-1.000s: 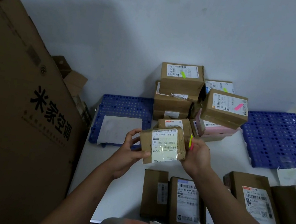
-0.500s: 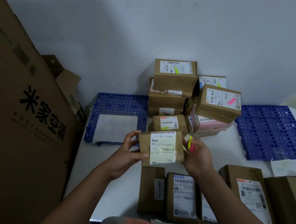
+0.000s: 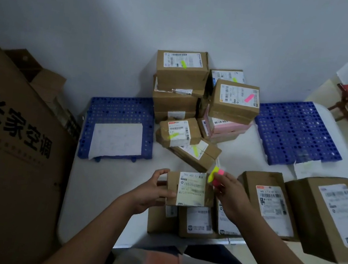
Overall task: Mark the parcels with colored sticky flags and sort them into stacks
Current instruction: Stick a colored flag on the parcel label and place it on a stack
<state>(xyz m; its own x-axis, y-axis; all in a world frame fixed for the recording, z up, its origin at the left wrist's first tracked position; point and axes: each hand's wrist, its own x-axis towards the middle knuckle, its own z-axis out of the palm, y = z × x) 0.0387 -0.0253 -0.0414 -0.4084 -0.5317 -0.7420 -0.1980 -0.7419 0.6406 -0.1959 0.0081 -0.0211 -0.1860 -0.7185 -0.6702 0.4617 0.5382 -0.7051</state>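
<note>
White desk [image 3: 101, 188] against a pale wall carries flagged parcel stacks [image 3: 197, 103] at twelve o'clock and blue perforated trays [image 3: 122, 110] at ten and two. Near centre, the left hand [image 3: 150, 190] grips a small labelled parcel [image 3: 189, 189] above unflagged boxes [image 3: 198, 222]; the right hand [image 3: 230, 195], at its three o'clock edge, pinches yellow and pink sticky flags [image 3: 215, 176].

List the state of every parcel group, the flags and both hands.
held parcel: gripped, unflagged
left hand: grips the held parcel
right hand: pinches the sticky flags
sticky flags: yellow and pink, unstuck
back stacks: flagged
front row parcels: lying flat, no flags seen
</note>
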